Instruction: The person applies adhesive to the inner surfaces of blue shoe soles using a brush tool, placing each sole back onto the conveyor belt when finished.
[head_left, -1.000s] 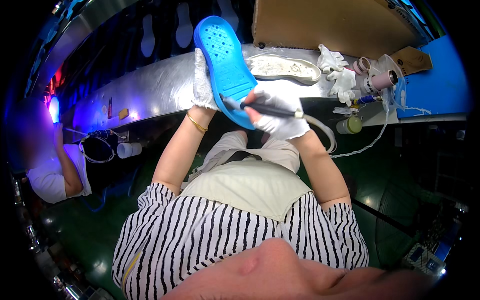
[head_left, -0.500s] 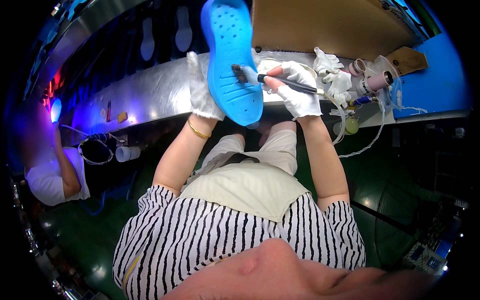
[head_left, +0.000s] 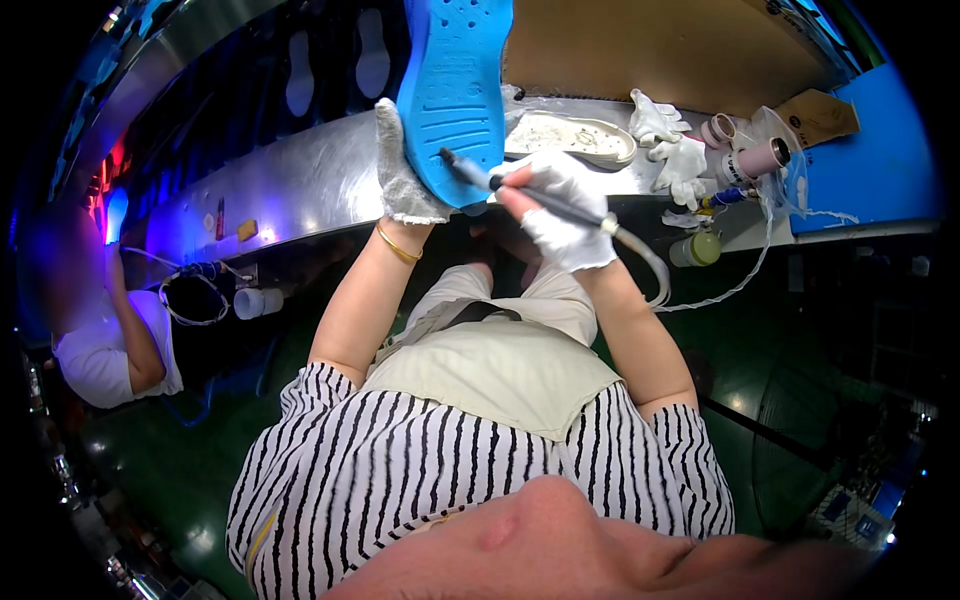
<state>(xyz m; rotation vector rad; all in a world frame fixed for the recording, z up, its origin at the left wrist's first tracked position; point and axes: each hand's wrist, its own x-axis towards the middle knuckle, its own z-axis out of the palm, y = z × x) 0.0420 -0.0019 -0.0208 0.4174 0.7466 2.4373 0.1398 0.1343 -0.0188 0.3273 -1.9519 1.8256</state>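
Note:
A large blue shoe sole [head_left: 450, 95], with small holes and cross grooves on its upward face, is tilted upright in front of me. In a white-grey glove, my left hand [head_left: 403, 170] grips its left side; the fingers behind the sole are hidden. My right hand [head_left: 565, 205], in a white glove with bare thumb and fingertip, is closed round a black-handled brush [head_left: 495, 182] fed by a pale hose [head_left: 645, 258]. The dark bristles touch the sole near its lower end. On the metal table beyond lies a white shoe sole [head_left: 570, 138].
White gloves [head_left: 678, 170], pink cups [head_left: 755, 160] and a plastic bag lie to the right, by a blue board [head_left: 870, 160]. A cardboard sheet [head_left: 660, 55] stands behind. Dark conveyor with soles [head_left: 372, 55] at upper left; another person [head_left: 120, 340] sits left. A jar [head_left: 695, 249] hangs below the edge.
The brush has moved down and left, to the sole's lower end, with my right hand. The sole has shifted up slightly, and the white sole on the table now shows more fully.

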